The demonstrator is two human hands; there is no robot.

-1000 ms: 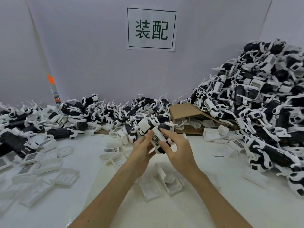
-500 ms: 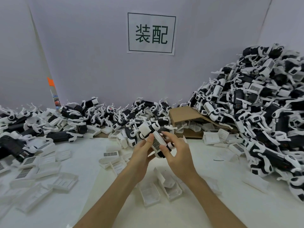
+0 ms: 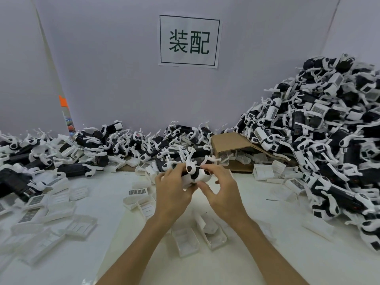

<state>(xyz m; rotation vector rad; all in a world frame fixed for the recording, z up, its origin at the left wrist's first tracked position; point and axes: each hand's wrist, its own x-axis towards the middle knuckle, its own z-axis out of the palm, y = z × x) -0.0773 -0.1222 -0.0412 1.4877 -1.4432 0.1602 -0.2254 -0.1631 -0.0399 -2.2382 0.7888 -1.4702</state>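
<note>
A small black-and-white plastic clip device (image 3: 200, 176) was held in the air just above the white table (image 3: 205, 268), at the middle of the view. Its long axis ran roughly left to right, and a white hooked arm pointed up and away from the person. The left hand (image 3: 174, 190) had its fingers curled round the left end. The right hand (image 3: 223, 192) pinched the right end between thumb and forefinger, the other fingers loosely bent. On the wall behind, a white paper sign (image 3: 189, 40) read "装配" in dark characters inside a thin frame. A white plastic tray (image 3: 137, 191) beside the left hand bore a barcode label, too small to read.
</note>
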